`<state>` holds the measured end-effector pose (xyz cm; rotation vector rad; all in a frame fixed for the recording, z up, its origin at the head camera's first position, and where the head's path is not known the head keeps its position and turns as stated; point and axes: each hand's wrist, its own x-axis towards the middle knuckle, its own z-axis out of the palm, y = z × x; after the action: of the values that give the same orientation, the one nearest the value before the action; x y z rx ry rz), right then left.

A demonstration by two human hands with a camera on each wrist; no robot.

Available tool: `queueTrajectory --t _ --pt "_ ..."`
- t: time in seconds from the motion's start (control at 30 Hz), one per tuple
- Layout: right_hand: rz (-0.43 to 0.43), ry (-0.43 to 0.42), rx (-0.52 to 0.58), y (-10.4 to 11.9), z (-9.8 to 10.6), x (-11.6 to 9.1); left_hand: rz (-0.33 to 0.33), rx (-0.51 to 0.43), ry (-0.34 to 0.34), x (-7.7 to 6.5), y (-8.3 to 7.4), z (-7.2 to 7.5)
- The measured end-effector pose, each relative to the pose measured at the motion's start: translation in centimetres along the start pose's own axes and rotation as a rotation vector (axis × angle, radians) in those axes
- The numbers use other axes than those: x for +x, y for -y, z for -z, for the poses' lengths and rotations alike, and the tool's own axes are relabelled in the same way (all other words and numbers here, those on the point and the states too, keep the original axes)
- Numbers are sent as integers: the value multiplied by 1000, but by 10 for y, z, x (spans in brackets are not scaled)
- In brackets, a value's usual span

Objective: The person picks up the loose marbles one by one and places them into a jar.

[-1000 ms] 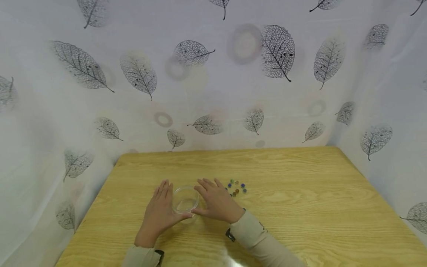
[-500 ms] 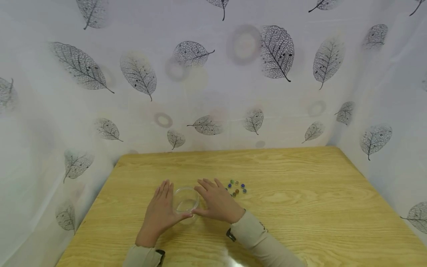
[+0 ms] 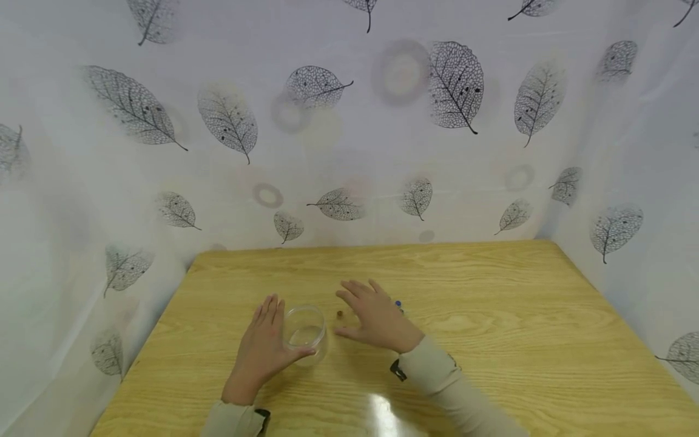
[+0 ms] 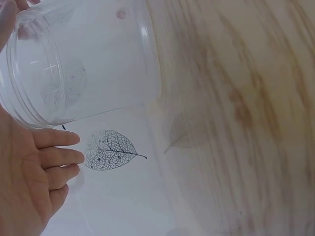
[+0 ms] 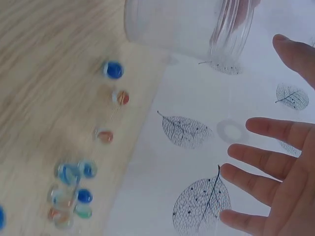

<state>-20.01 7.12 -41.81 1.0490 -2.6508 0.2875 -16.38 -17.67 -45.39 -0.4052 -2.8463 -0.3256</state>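
Observation:
A clear round jar (image 3: 306,355) stands upright on the table. Around its left and near sides lies my left hand (image 3: 259,352), with straight fingers along the side and the thumb across the front. In the left wrist view the jar (image 4: 108,54) shows beside the palm and relaxed fingers. Right of the jar, apart from it, my right hand (image 3: 379,318) spreads its fingers over the marbles and holds nothing. A brown marble (image 3: 340,314) and a blue marble (image 3: 398,303) show around that hand. The right wrist view shows several more, including an orange marble (image 5: 122,98) and a green marble (image 5: 83,211).
The wood-grain table (image 3: 491,340) extends to the right and behind the hands. White sheeting (image 3: 349,152) with printed leaves encloses the back and both sides.
My right hand has left the jar's side and moved right and slightly away, over the marbles, hiding most of them in the head view. My left hand has stayed at the jar.

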Motion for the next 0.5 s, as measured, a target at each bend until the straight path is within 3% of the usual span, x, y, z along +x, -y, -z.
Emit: queueTrajectory --t 0.27,0.5 --pt "38 -70 -13 -27 4 -13 15 -7 23 1 1 0" --pt "27 -83 18 -44 5 -23 11 -21 18 0 1 -1"
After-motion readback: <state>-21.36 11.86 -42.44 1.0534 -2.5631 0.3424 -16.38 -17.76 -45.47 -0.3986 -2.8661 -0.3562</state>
